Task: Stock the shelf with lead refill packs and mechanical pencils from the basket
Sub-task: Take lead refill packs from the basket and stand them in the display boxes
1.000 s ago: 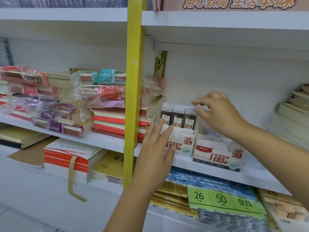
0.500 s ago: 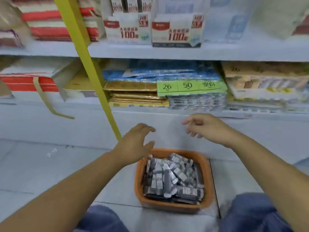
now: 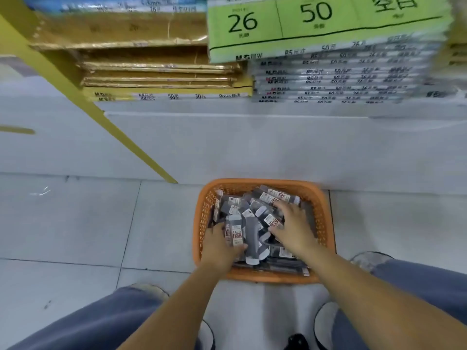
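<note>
An orange plastic basket (image 3: 262, 183) stands on the tiled floor in front of the shelf base, between my knees. It is heaped with several dark lead refill packs (image 3: 254, 214) bearing white and red labels. My left hand (image 3: 216, 243) is in the basket's left side, fingers and thumb curled round one upright refill pack (image 3: 236, 234). Over the right side of the heap my right hand (image 3: 293, 226) lies with fingers spread, touching the packs. No mechanical pencils can be told apart.
The bottom shelf holds gold-wrapped paper packs (image 3: 156, 69) and a stack of loose-leaf packs with a green label (image 3: 316, 24). A yellow upright (image 3: 75, 97) slants down to the floor left of the basket. My jeans-clad knees (image 3: 88, 324) flank the basket.
My view dropped from the upper shelf's display boxes to the floor basket. Both hands left the shelf and went down into the basket; the left now holds a pack.
</note>
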Demonstrator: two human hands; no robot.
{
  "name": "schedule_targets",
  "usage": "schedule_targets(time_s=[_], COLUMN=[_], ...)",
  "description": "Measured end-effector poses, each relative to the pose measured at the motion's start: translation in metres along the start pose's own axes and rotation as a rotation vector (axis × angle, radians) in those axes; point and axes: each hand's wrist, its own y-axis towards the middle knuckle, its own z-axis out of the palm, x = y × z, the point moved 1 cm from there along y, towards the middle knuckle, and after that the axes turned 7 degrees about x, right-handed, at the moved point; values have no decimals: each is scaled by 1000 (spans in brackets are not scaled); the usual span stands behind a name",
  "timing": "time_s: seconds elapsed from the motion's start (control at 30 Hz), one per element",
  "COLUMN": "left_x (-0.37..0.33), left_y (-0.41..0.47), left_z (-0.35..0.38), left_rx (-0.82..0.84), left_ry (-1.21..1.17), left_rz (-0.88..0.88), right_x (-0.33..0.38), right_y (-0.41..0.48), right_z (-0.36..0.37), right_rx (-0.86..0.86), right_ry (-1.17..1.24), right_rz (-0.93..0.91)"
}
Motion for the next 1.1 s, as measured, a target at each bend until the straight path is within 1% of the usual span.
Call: schedule_targets(time_s=[0.1,0.37,0.5,0.6,0.7,0.8,0.9,0.97,1.03,1.1], left_x=[7,4,5,4,-8,-37,-71,-87,-102,-118], left_y=[6,17,15,10,2,-16,-42,-63,-86,-109], left_z=[12,23,20,10,-8,-35,-66,-88,-106,-121], left_rx=[-44,-78,-87,-118,-75,63,182,288,385,382], left_ry=[-20,-97,-332,-387,-468,-603,-723,-732,-666,-543], left_rz=[-24,-31,-54,-17,71,182,333,398,449,495], right_x=[-7,-22,-24,-22,-8,16,43,62,83,107], right_y=[6,7,2,-3,-12,-28,-48,-64,-80,-96], right_z=[7,13,-1,-25,-55,-85,-113,-133,-152,-168], right_rx=[-57,38,78,95,178,266,381,406,388,344], right_ry=[6,228,419,542,688,758,733,609,470,358], right_rz=[44,128,127,152,130,14,-68,-129,-199,-267])
